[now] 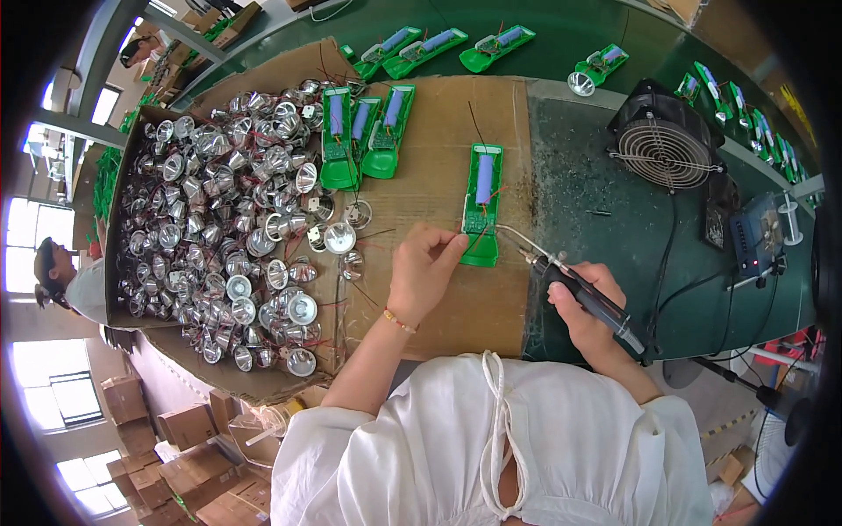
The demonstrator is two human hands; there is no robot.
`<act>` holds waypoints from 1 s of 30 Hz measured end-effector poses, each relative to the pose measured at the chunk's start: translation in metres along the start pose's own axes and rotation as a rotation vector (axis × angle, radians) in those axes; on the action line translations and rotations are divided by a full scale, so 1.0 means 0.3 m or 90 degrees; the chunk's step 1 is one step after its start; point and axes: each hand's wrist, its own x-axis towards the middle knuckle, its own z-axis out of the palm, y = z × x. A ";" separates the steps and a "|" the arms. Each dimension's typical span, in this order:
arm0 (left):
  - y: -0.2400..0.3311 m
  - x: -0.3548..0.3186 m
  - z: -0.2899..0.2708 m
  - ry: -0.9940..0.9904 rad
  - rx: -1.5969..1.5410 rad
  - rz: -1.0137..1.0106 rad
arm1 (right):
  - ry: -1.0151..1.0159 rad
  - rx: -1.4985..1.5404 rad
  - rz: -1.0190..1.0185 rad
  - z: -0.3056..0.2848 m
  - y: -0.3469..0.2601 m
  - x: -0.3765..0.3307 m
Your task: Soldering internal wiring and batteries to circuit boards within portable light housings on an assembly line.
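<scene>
A green plastic housing [480, 250] lies on the cardboard in front of me, with a purple cylindrical battery [484, 181] and a small green circuit board [478, 221] inside. Thin red and dark wires stick out of it. My left hand [424, 267] is at the housing's left edge, thumb and forefinger pinched on what looks like a thin wire beside the board. In my right hand [589, 307] is a soldering iron [596, 301] with a dark handle. Its bent metal tube [519, 235] reaches to the right side of the board; the exact contact is hard to see.
A cardboard box [254, 387] heaped with silver reflector cups [224, 188] stands left. Several green housings [383, 145] lie beyond my left hand, others on the far ledge [561, 26]. Right are a black fan [664, 145], a blue soldering station [756, 241] and cables. Another person [79, 285] is far left.
</scene>
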 end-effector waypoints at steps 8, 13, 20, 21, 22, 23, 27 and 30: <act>0.014 0.008 0.008 0.000 0.045 0.049 | 0.017 0.010 0.040 0.043 0.037 0.011; 0.019 0.021 0.014 0.016 0.085 0.057 | 0.025 0.060 0.072 0.070 0.029 0.034; 0.031 0.028 0.021 0.019 0.074 0.028 | 0.037 0.100 0.128 0.082 0.035 0.043; 0.031 0.029 0.021 0.019 0.066 0.016 | 0.051 0.148 0.153 0.086 0.029 0.046; 0.029 0.029 0.020 0.021 0.067 0.016 | 0.042 0.156 0.177 0.082 0.013 0.047; 0.022 0.028 0.020 0.020 0.068 0.024 | 0.039 0.157 0.177 0.082 0.008 0.044; 0.025 0.031 0.020 0.017 0.073 0.024 | 0.068 0.179 0.158 0.067 0.003 0.033; 0.020 0.030 0.020 0.018 0.070 0.028 | 0.070 0.165 0.123 0.059 0.003 0.028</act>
